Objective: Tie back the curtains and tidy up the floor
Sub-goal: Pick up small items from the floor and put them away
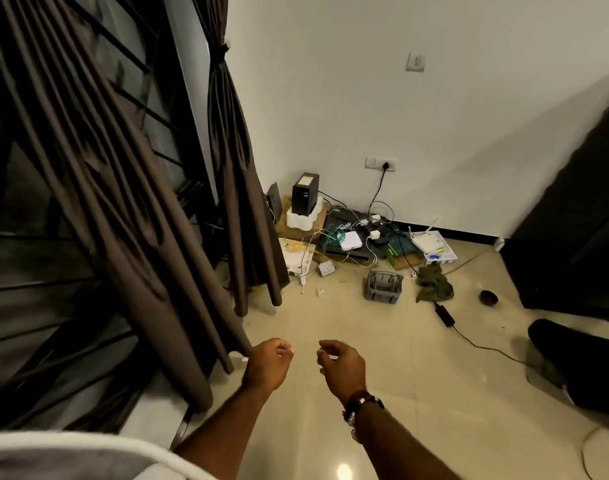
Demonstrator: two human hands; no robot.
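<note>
I hold both hands out low over the glossy beige tiled floor (417,358). The left hand (270,363) has its fingers (285,348) loosely curled; something small and pale seems to sit at the tips, but I cannot tell whether it is held. The right hand (343,367) hangs loosely curled and holds nothing.

The loose dark brown pleated curtain (123,209) lies to the left of the left hand, which is the nearer. Its long axis slants from upper left down to lower right, hem near the floor. The far dark brown curtain panel (227,140) is already cinched by a tie (219,55).
</note>
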